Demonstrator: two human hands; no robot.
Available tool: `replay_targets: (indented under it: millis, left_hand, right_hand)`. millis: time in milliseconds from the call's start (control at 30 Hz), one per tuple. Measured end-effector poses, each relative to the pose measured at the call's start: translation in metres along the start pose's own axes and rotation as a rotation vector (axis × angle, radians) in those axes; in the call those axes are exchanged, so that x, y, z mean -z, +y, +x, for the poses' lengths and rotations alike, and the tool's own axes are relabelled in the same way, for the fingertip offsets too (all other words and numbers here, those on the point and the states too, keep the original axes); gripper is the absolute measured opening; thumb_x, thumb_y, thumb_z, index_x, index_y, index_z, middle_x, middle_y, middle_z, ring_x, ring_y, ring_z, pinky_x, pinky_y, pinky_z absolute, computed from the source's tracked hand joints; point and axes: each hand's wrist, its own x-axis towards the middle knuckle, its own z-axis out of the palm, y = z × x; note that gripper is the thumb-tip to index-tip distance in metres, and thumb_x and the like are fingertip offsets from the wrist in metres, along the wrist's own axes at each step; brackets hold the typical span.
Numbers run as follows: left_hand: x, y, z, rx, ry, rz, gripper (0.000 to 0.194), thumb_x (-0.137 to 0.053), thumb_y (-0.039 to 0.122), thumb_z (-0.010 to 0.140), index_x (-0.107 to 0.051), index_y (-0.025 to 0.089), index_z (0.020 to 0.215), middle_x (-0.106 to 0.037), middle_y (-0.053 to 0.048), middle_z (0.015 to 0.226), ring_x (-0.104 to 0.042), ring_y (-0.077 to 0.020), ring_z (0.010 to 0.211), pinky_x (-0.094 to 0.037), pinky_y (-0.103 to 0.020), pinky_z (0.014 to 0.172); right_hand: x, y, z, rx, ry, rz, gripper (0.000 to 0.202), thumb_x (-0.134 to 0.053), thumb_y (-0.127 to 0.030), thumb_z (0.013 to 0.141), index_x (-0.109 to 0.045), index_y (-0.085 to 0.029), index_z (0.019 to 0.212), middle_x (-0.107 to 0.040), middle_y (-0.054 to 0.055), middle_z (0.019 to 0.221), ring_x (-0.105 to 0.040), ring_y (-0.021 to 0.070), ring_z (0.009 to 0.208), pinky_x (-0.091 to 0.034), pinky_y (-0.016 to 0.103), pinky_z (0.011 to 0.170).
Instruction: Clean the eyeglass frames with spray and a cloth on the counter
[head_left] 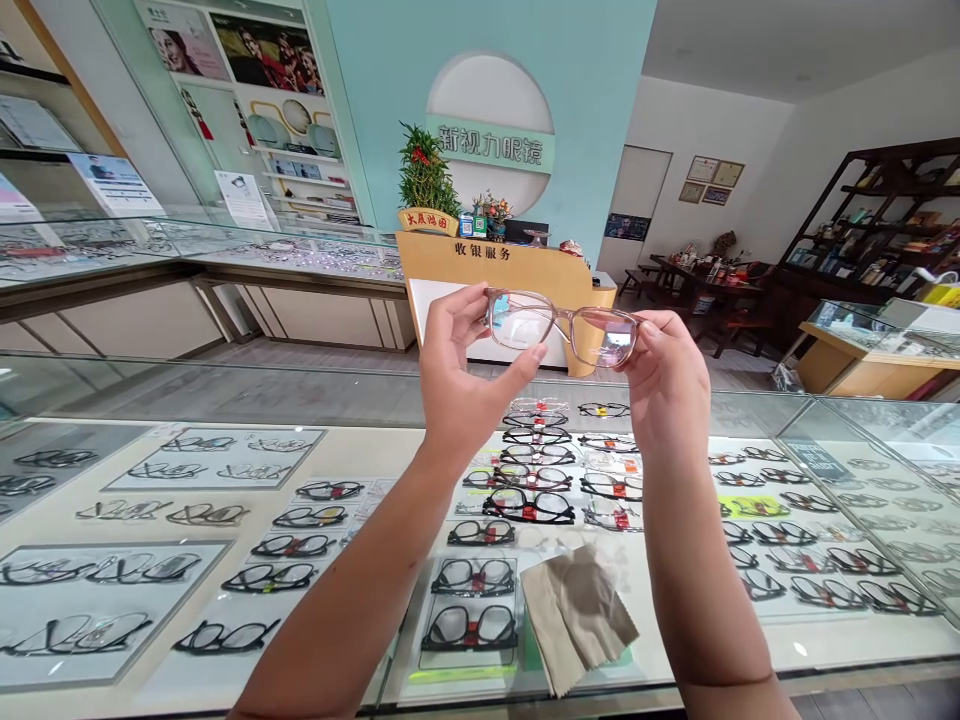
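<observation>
A pair of clear, pinkish-framed eyeglasses (564,318) is held up in front of me, above the glass display case. My left hand (469,365) grips the frame at its left end, with the thumb stretched below the left lens. At the other end, my right hand (666,365) pinches the frame near the right hinge between thumb and fingers. Both lenses show reflections and faint print. Below, a crumpled beige cleaning cloth (577,618) lies on the glass top, apart from both hands.
Many eyeglasses (529,505) sit in rows inside the glass display case (330,690) under my arms. A wooden cashier counter (491,260) with a potted plant (427,180) stands ahead. More display cases (300,262) line the left; a smaller one (885,335) stands at right.
</observation>
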Motion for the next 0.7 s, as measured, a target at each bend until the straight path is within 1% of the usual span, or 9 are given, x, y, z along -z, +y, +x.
replay_targets:
  millis: [100,200,333,400,500,600,667,700]
  left_hand:
    - [-0.001,-0.001,0.0,0.001,-0.013,-0.017,0.076,-0.094,0.055,0.086,-0.058,0.031,0.149,-0.072,-0.012,0.138,-0.071,-0.0327,0.136,-0.062,-0.046,0.111]
    - [0.0,-0.002,0.001,0.018,-0.035,-0.002,0.08,-0.093,0.055,0.087,-0.055,0.032,0.153,-0.074,-0.011,0.133,-0.074,-0.0317,0.13,-0.063,-0.047,0.11]
    - [0.004,-0.002,0.005,0.018,-0.055,0.024,0.077,-0.093,0.049,0.086,-0.058,0.029,0.152,-0.075,-0.011,0.133,-0.075,-0.0312,0.128,-0.063,-0.046,0.108]
    - [0.009,-0.001,0.008,0.014,-0.075,0.066,0.075,-0.093,0.044,0.084,-0.06,0.029,0.15,-0.074,-0.011,0.137,-0.074,-0.0317,0.131,-0.063,-0.045,0.107]
    - [0.017,0.006,0.012,0.003,-0.138,0.161,0.073,-0.092,0.035,0.082,-0.063,0.028,0.149,-0.074,-0.011,0.141,-0.072,-0.0326,0.134,-0.063,-0.045,0.106]
    - [0.023,0.017,0.015,-0.023,-0.219,0.265,0.071,-0.09,0.031,0.081,-0.066,0.028,0.147,-0.075,-0.01,0.143,-0.072,-0.032,0.132,-0.062,-0.044,0.104]
    - [0.025,0.024,0.015,-0.054,-0.28,0.324,0.068,-0.089,0.028,0.082,-0.067,0.028,0.146,-0.074,-0.01,0.146,-0.072,-0.031,0.13,-0.062,-0.043,0.103]
    - [0.026,0.027,0.015,-0.071,-0.31,0.343,0.068,-0.088,0.027,0.082,-0.068,0.028,0.146,-0.075,-0.009,0.146,-0.072,-0.0305,0.13,-0.062,-0.043,0.103]
  right_hand:
    - [-0.001,-0.003,-0.001,-0.027,-0.006,-0.002,0.012,-0.07,-0.037,0.098,-0.066,-0.026,0.094,-0.082,0.003,0.099,-0.064,0.0158,0.073,-0.05,0.034,0.071]
    - [0.001,-0.003,0.0,-0.048,-0.024,-0.035,0.013,-0.068,-0.036,0.099,-0.064,-0.026,0.093,-0.084,0.004,0.105,-0.064,0.0157,0.075,-0.051,0.035,0.073]
    - [0.01,0.001,0.005,-0.037,-0.054,-0.151,0.01,-0.067,-0.035,0.097,-0.068,-0.026,0.093,-0.083,0.004,0.105,-0.064,0.0168,0.08,-0.05,0.035,0.074]
    - [0.016,0.003,0.008,-0.05,-0.099,-0.227,0.01,-0.064,-0.032,0.095,-0.073,-0.026,0.094,-0.082,0.005,0.109,-0.068,0.0189,0.089,-0.052,0.036,0.078]
    - [0.022,0.003,0.011,-0.069,-0.15,-0.282,0.013,-0.065,-0.029,0.093,-0.077,-0.028,0.1,-0.081,0.004,0.118,-0.071,0.0216,0.104,-0.056,0.039,0.087]
    - [0.023,0.0,0.012,-0.098,-0.216,-0.333,0.011,-0.073,-0.033,0.093,-0.078,-0.029,0.102,-0.08,0.004,0.123,-0.071,0.0221,0.108,-0.057,0.04,0.089]
    - [0.022,-0.001,0.011,-0.128,-0.305,-0.365,0.011,-0.078,-0.037,0.093,-0.08,-0.029,0.101,-0.08,0.004,0.125,-0.071,0.023,0.111,-0.057,0.042,0.091]
    - [0.021,-0.001,0.01,-0.136,-0.352,-0.368,0.01,-0.08,-0.038,0.094,-0.081,-0.03,0.1,-0.08,0.004,0.127,-0.072,0.0237,0.115,-0.057,0.043,0.095]
